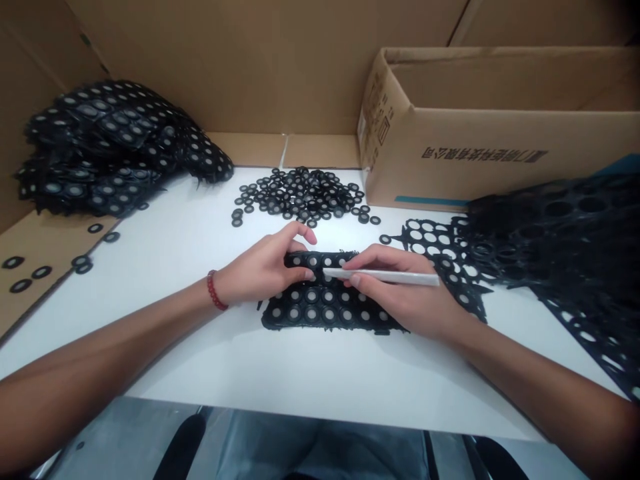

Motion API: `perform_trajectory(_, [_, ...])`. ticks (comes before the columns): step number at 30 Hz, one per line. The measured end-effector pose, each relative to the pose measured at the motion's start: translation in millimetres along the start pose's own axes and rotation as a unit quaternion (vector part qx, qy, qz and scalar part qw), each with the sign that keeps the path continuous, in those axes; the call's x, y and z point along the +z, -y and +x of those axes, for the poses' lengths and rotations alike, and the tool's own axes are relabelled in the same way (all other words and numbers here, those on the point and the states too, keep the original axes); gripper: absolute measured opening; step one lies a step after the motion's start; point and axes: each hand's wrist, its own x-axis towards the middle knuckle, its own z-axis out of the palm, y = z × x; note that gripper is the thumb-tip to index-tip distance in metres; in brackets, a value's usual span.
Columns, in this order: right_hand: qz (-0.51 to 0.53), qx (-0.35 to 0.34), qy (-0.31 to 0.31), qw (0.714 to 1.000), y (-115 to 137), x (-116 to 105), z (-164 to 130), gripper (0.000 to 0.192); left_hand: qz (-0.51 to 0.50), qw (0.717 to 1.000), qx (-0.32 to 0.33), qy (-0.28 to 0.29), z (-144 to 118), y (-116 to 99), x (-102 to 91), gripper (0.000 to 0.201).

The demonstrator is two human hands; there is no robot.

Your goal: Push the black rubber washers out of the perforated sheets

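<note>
A black moulded sheet [320,319] with rows of round, grey-centred rings lies on the white table in front of me. My left hand [265,263] is at its upper left, the thumb pressing on top and the index finger curled above the far edge; the other fingers are partly hidden. Between the thumb and fingers of my right hand [405,293] is a slim, pale, pen-like tool [395,276], whose tip points left onto the sheet near my left thumb. The right hand rests over the sheet's right end and hides part of it.
Loose black rings [305,193] form a pile beyond my hands. A heap of uncut sheets [115,147] stands at left, with several stray rings [83,263] nearby. Punched-out sheets [550,227] lie at right, before an open cardboard box [500,143].
</note>
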Motion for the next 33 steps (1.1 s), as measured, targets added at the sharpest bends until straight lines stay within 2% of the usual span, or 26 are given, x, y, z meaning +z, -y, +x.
perform_trajectory(5, [-0.019,0.004,-0.007,1.0,2.6,1.9,-0.7,0.007,-0.052,0.998,0.017,-0.016,1.6,8.9,3.6,0.022])
perform_trajectory(12, [0.005,0.045,-0.003,0.999,3.8,3.2,0.7,0.008,-0.101,0.994,0.018,-0.025,1.5,9.4,3.6,0.029])
perform_trajectory(19, [0.056,0.011,-0.021,0.998,3.8,-0.4,1.6,0.003,-0.118,0.993,0.012,-0.022,3.6,9.0,0.8,0.027])
perform_trajectory(29, [0.016,0.027,-0.018,0.999,2.5,2.2,-1.2,0.005,-0.14,0.99,0.011,-0.022,2.6,9.4,1.5,0.034])
perform_trajectory(33, [-0.015,0.014,0.008,1.0,5.2,3.8,-1.1,0.008,-0.153,0.988,0.007,-0.026,2.5,8.7,2.6,0.039])
